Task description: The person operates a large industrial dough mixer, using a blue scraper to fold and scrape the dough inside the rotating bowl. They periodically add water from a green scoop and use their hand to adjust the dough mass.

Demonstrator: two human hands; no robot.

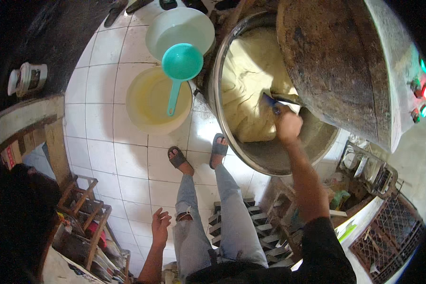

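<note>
My right hand (288, 125) reaches into the big steel mixer bowl (217, 85), its fingers closed round a flat blue scraper (270, 101). The scraper's tip meets the pale yellow dough (246, 80) that fills much of the bowl. Just beside it, a dark metal mixer arm (288, 98) sticks out over the dough. The worn mixer head (331, 57) covers the bowl's far right part. Away from the bowl, my left hand (161, 225) hangs beside my left leg, fingers loosely apart and holding nothing.
A green dipper (182, 61) rests across a white basin (151, 33) and a cream tub (133, 102) on the tiled floor. Lit buttons (425, 92) show on the machine's right. Metal racks (260, 217), a dark crate (388, 236) and wooden shelving (87, 203) stand nearby.
</note>
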